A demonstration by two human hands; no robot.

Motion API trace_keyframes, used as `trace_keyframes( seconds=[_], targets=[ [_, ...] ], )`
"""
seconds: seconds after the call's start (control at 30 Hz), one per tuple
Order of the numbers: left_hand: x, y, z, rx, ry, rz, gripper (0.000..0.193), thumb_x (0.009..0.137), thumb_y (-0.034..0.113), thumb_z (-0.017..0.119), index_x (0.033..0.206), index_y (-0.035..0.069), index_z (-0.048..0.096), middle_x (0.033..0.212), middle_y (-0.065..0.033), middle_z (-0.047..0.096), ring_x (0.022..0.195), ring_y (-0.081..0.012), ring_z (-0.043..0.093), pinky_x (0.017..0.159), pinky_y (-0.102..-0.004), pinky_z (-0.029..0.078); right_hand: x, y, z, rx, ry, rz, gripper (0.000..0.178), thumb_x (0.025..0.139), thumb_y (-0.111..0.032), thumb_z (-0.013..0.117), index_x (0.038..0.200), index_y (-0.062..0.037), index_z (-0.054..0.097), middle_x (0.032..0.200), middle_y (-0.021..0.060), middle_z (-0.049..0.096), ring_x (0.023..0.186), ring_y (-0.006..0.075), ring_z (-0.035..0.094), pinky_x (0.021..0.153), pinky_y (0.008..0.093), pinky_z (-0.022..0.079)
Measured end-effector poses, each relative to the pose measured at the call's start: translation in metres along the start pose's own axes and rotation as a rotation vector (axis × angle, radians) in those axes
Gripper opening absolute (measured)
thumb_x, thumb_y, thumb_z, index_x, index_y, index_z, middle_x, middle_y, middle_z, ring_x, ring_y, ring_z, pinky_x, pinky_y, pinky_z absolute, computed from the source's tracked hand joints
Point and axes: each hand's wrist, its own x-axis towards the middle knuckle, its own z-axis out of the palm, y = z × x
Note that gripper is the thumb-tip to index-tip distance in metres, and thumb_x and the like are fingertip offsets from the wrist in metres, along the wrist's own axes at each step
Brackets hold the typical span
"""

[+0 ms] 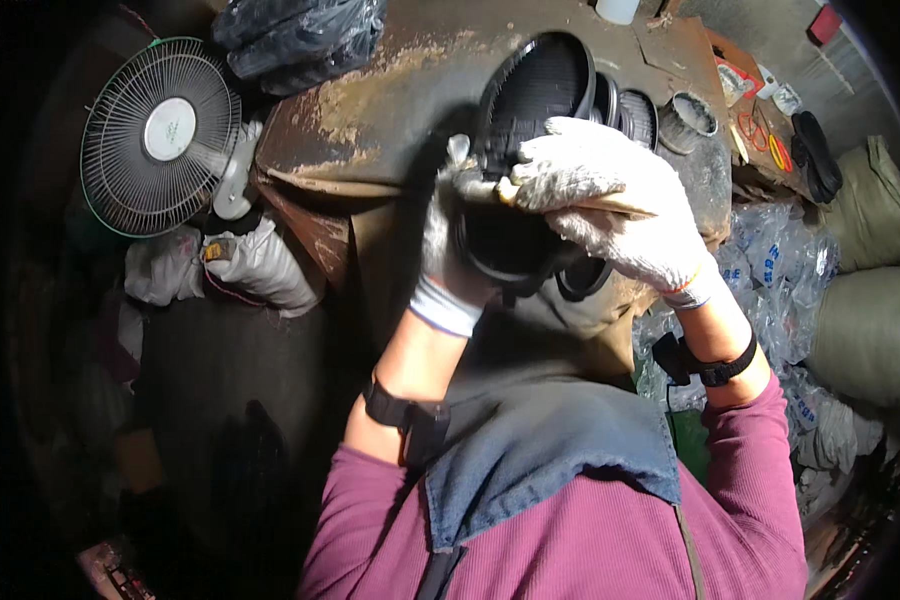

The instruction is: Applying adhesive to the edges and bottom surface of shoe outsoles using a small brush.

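Observation:
In white work gloves, both my hands are together over the worktable. My left hand is closed around the side of a black shoe sole, holding it tilted up. My right hand lies across the sole's middle, its fingers bent and their tips near the left thumb. A thin tan wooden handle runs through the right hand's grip; its working end is hidden by the fingers. Further black soles lie behind and beside the right hand. Just past them stands a crusted metal pot.
A fan stands at the left, with white sacks below it. Black plastic bundles sit at the worktable's far left. To the right are scissors, clear plastic bags and olive sacks.

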Motion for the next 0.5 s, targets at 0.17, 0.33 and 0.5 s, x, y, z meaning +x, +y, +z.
trace_keyframes(
  seconds=[0.17, 0.33, 0.5],
  targets=[
    [0.009, 0.033, -0.012, 0.04, 0.11, 0.104, 0.096, 0.102, 0.07, 0.045, 0.162, -0.003, 0.029, 0.157, -0.0289, 0.046, 0.131, -0.0435, 0.059, 0.107, -0.0591, 0.053, -0.006, -0.022, 0.001, 0.074, -0.178, -0.088, 0.033, 0.08, -0.019, 0.086, 0.112, -0.0178, 0.081, 0.135, 0.0054, 0.071, 0.132, 0.0346, 0.061, 0.113, 0.0487, 0.048],
    [0.005, 0.048, 0.032, 0.144, -0.011, -0.021, 0.104, 0.089, 0.074, 0.066, 0.152, -0.007, 0.045, 0.131, -0.0397, 0.061, 0.111, -0.0492, 0.069, 0.095, -0.0569, 0.061, -0.039, -0.015, -0.009, 0.188, -0.156, 0.105, 0.029, 0.081, -0.014, 0.083, 0.109, -0.0089, 0.081, 0.128, 0.0077, 0.075, 0.129, 0.0319, 0.064, 0.115, 0.0459, 0.045],
    [-0.013, 0.076, 0.032, 0.591, 0.025, 0.096, 0.094, 0.096, 0.064, 0.067, 0.15, -0.011, 0.045, 0.131, -0.0343, 0.065, 0.108, -0.0402, 0.074, 0.097, -0.0509, 0.062, -0.017, -0.045, 0.008, 0.808, 0.199, 0.654, 0.018, 0.094, -0.01, 0.076, 0.11, -0.0012, 0.076, 0.104, 0.0069, 0.079, 0.098, 0.0135, 0.073, 0.091, 0.0295, 0.058]
  ],
)
